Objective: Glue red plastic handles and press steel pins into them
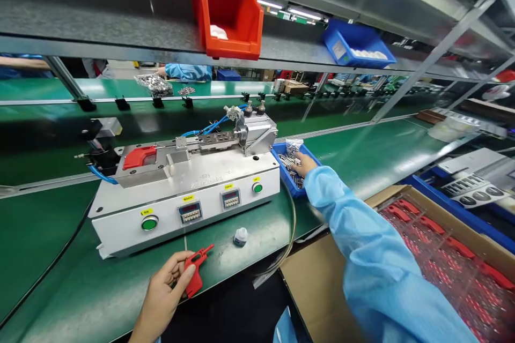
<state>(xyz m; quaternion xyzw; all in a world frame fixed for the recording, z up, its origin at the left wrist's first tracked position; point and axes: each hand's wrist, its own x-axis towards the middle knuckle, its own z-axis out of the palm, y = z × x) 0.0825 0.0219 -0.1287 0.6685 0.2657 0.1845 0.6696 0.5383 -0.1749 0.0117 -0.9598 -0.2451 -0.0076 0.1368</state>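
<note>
My left hand (pixel 164 286) is closed around a red plastic handle (pixel 196 274), shaped like a small pistol grip with a thin tip, just off the bench's front edge. My right hand (pixel 304 164) reaches into a blue bin (pixel 296 191) of short metal pins (pixel 290 162). Its fingers are bent together at the pins; whatever lies between the fingertips is hidden. A white bench machine (pixel 185 187) stands between and behind my hands. Another red handle (pixel 139 157) rests in the metal fixture on its left end.
A small white-capped bottle (pixel 240 236) stands before the machine. Right of me, a cardboard box (pixel 386 196) holds trays of red handles (pixel 458 247). Overhead, a shelf carries a red bin (pixel 233 48) and another blue bin (pixel 358 45). A black cable (pixel 52 263) runs along the left.
</note>
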